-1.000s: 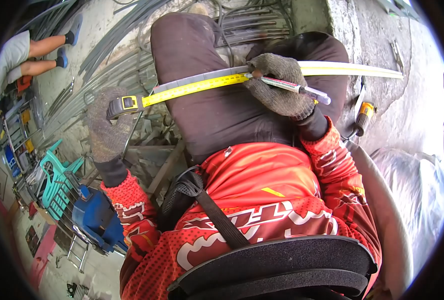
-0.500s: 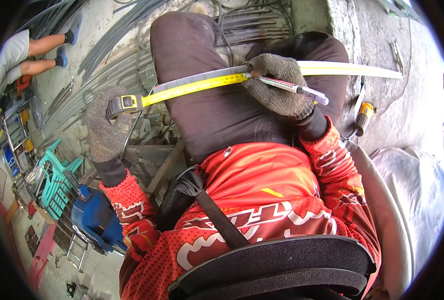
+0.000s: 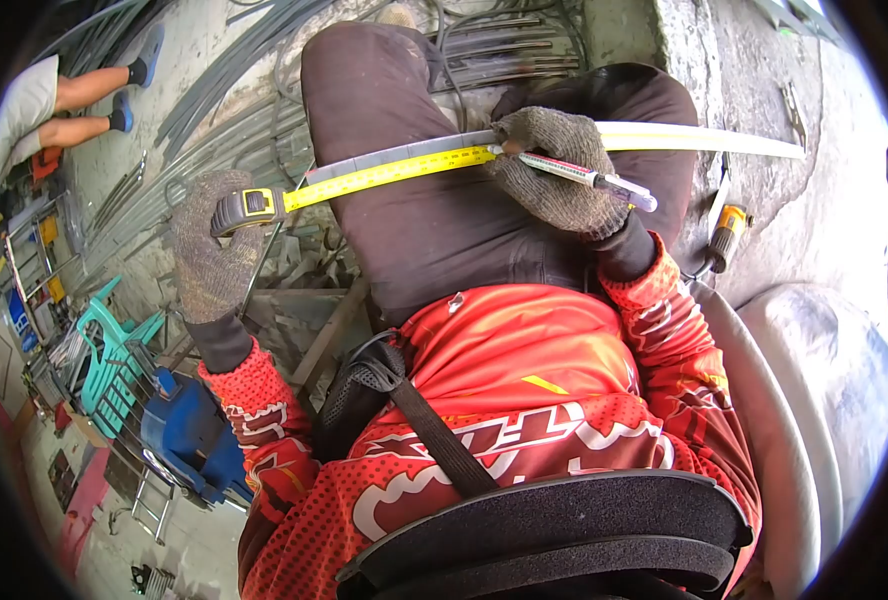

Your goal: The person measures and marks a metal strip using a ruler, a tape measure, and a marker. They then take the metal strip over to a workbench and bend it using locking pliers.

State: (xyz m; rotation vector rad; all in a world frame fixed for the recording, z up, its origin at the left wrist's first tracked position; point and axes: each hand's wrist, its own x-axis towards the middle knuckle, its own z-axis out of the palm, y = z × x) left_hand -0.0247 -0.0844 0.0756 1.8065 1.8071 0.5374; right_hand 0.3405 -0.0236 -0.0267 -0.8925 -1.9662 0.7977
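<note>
In a grey knit glove, my left hand [image 3: 214, 240] is closed on the case of a tape measure [image 3: 249, 211]. The yellow blade [image 3: 394, 177] runs across my lap to my right hand [image 3: 554, 170], also gloved. That hand grips a long thin metal strip [image 3: 704, 139] together with the blade, and a red and white marker [image 3: 564, 168] with a clear cap end sticks out between its fingers. The grey part of the strip lies along the blade's upper edge, over my thighs.
Metal bars [image 3: 224, 75] lie on the floor ahead. A yellow power tool [image 3: 731, 230] is at the right, near a covered sheet-like bundle [image 3: 814, 370]. At the left are a teal chair [image 3: 114, 360], a blue container [image 3: 189, 430] and another person's legs [image 3: 84, 110].
The cover at the right has billowed and changed shape. Both hands, the tape and the strip have hardly moved.
</note>
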